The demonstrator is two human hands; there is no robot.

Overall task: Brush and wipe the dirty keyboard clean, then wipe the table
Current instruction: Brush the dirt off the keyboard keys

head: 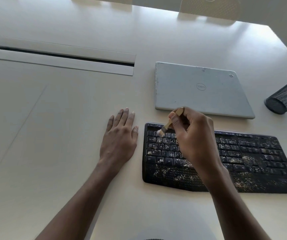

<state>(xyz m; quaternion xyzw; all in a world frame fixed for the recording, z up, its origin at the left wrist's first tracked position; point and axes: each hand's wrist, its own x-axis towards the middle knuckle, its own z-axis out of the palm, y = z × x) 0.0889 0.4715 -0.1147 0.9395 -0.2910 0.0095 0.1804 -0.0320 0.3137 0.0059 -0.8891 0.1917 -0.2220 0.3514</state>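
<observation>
A black keyboard (253,156) with a wrist rest lies on the white table (70,127), strewn with pale crumbs over its keys and rest. My right hand (193,135) hovers over the keyboard's left half and grips a small wooden-handled brush (169,124). Its pale bristles touch the upper-left key rows. My left hand (120,135) rests flat on the table just left of the keyboard, fingers straight. The keys under my right hand are hidden.
A closed silver laptop (199,89) lies just behind the keyboard. A black mesh pen cup (285,97) lies tipped over at the right edge. A long cable slot (61,56) runs across the table at the back left. Chairs stand beyond the far edge.
</observation>
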